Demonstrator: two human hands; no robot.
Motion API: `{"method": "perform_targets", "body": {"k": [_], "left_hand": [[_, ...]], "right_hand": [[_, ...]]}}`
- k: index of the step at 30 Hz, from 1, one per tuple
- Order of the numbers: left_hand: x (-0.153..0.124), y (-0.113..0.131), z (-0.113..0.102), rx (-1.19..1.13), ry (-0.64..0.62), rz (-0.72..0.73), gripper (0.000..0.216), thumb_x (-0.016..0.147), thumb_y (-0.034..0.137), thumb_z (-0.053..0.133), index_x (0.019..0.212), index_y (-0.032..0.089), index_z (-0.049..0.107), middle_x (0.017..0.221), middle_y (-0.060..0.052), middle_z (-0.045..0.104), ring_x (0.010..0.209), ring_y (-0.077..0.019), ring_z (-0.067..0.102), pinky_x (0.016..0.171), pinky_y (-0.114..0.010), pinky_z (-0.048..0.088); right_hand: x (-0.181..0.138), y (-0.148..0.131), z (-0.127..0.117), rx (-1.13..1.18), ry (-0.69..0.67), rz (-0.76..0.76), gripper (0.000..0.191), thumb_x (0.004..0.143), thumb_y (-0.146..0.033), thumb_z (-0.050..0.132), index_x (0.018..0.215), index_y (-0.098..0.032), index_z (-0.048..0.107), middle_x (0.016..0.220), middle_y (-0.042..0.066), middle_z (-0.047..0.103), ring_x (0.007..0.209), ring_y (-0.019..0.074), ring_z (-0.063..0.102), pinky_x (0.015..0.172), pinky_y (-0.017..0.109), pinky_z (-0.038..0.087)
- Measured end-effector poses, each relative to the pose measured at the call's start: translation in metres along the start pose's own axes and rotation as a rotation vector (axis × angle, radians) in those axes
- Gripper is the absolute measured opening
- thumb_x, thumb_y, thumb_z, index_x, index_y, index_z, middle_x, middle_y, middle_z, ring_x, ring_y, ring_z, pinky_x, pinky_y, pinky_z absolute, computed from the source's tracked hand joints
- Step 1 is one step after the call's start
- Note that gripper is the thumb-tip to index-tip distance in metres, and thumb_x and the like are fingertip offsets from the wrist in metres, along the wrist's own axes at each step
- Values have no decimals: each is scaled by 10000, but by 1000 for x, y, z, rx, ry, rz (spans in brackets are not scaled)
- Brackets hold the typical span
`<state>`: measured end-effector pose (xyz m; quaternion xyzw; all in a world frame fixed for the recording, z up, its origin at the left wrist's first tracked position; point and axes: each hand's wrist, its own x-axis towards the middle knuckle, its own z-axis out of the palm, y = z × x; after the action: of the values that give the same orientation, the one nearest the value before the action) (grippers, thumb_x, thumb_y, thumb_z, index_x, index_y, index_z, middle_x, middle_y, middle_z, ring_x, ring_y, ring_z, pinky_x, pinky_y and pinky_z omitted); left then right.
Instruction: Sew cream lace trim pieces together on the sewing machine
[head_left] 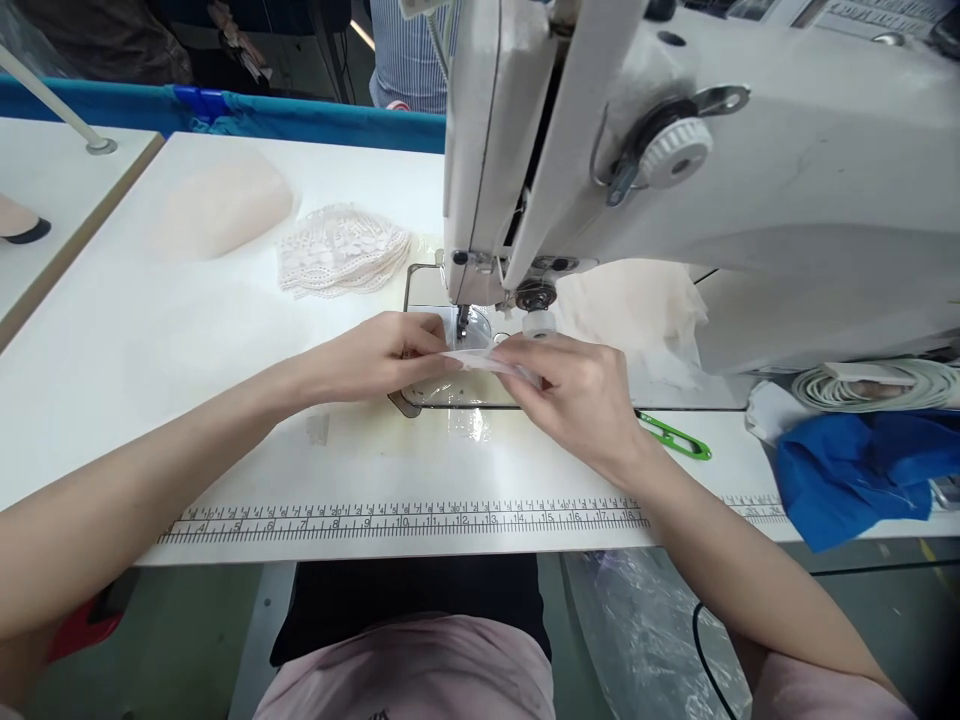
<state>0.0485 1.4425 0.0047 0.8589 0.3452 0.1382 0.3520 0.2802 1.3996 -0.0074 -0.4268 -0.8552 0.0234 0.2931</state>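
Observation:
Both my hands pinch a thin, pale piece of sheer fabric (480, 360) just in front of the sewing machine's presser foot (463, 320). My left hand (397, 355) has thumb and forefinger closed on its left end. My right hand (574, 385) grips the right end, fingers folded over it. The strip is stretched between them above the metal needle plate (435, 395). Left of the machine head (510, 150) lies a stack of white lace pieces (341, 250). Farther left is a pale sheer fabric piece (229, 205). More sheer fabric (630, 310) rests under the machine arm.
Green thread snips (675, 437) lie right of my right wrist. A printed ruler (420, 520) runs along the front edge. Blue cloth (862, 470) and a coil of pale cord (874, 385) sit at the right. Other people stand beyond the blue fabric trough (322, 120).

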Motion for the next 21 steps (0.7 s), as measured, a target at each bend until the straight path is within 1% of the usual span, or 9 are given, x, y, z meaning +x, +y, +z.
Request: {"method": "perform_targets", "body": {"k": [2,3,6,8,10,11,12,15,21], "left_hand": [[-6,-1,9,69,46,77,403,985,318,469,680,153,675,759,-27,554,593,-96,526,565,-242,452],[-10,-2,15,163,92,150,378,986,291,466,714,152,688,767,-36,569,620,-111,539,585,-258,457],[-21,-1,34,602,290,405,230,961,210,509,880,160,719,795,-50,644,725,-169,580,668,-321,462],[-28,2,43,852,384,482,174,935,167,556,1024,164,705,941,-56,712,884,-202,621,766,-349,468],[-34,5,49,979,390,455,232,927,139,565,1135,155,667,1186,-71,693,1101,-215,601,875,-355,458],[-37,7,50,1003,371,427,257,931,132,558,1170,150,649,1263,-77,662,1184,-217,571,922,-359,448],[-39,8,51,1012,341,396,276,934,127,551,1197,145,633,1295,-86,645,1234,-217,549,952,-365,440],[-41,10,51,1004,301,354,296,935,116,551,1223,134,614,1210,-103,691,1235,-220,570,975,-388,442],[-37,3,49,957,332,347,287,941,117,545,1217,142,621,1181,-101,705,1197,-228,611,965,-415,447]], "right_hand": [[0,-1,-1,-30,-57,-84,170,895,-194,585,920,-184,753,875,3,757,732,158,646,567,279,427],[-1,-2,-1,-51,-87,-131,156,879,-184,596,899,-183,751,923,4,761,794,179,650,611,299,441],[-2,-3,-1,-104,-165,-234,130,839,-161,624,875,-186,747,1066,-9,749,948,228,624,741,352,438],[-3,-3,0,-117,-191,-267,136,836,-149,616,873,-186,741,1055,-12,753,976,232,610,773,361,413],[-3,-3,0,-114,-205,-280,154,841,-130,592,869,-184,733,997,-13,763,956,218,608,777,356,394],[-3,-3,0,-110,-204,-279,158,843,-123,584,865,-183,729,986,-15,764,949,213,608,780,354,387],[-3,-4,0,-107,-202,-275,158,844,-119,580,857,-182,724,988,-18,764,943,208,609,784,352,382],[-3,-5,-1,-106,-204,-264,146,851,-119,582,821,-180,712,1019,-24,760,943,200,613,795,348,376],[-1,-3,2,-119,-179,-268,142,846,-110,588,830,-172,714,1042,-21,759,945,197,630,824,354,386]]}}
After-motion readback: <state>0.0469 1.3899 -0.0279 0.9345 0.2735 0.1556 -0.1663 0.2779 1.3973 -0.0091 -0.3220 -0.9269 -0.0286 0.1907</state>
